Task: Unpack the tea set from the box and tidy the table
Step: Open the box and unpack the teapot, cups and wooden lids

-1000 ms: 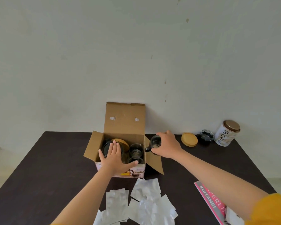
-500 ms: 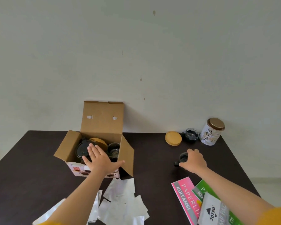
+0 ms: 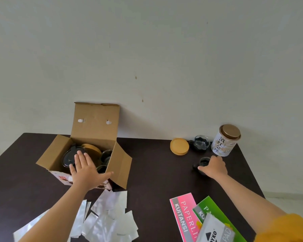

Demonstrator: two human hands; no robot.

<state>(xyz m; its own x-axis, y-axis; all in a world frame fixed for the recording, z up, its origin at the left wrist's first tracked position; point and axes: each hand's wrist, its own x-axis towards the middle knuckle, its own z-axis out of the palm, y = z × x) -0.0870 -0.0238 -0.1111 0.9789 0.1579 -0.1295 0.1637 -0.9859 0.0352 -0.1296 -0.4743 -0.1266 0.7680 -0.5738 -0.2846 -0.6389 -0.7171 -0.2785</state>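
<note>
The left hand (image 3: 85, 169) was laid flat, fingers straight and spread, across the near rim of the cardboard box (image 3: 59, 154), gripping nothing. The box stood on the left half of the dark table (image 3: 156, 172) with its lid flap upright against the wall. Inside it, a dark teapot (image 3: 69, 156) was seen at the left, a round wooden lid (image 3: 93, 149) behind the fingers, and two glass cups (image 3: 106, 155) at the right side. Silvery sachets (image 3: 108, 222) were scattered on the table in front of the box.

Further right, a wooden disc (image 3: 179, 146), a small glass cup (image 3: 201, 143) and a printed tin (image 3: 225, 140) were ranged near the far edge. The right hand (image 3: 214, 167) was curled over a glass cup (image 3: 204, 162) resting on or just above the table in front of the tin; contact with the surface could not be judged. Receipt pads (image 3: 184, 217) lay at the near right.

The step was judged to be the setting down of this cup. It would be done well if the cup were lowered upright, kept apart from the tin and the other cup, and released only once its base was fully seated. The box was best steadied by the flat palm while the remaining pieces were lifted out one at a time.
</note>
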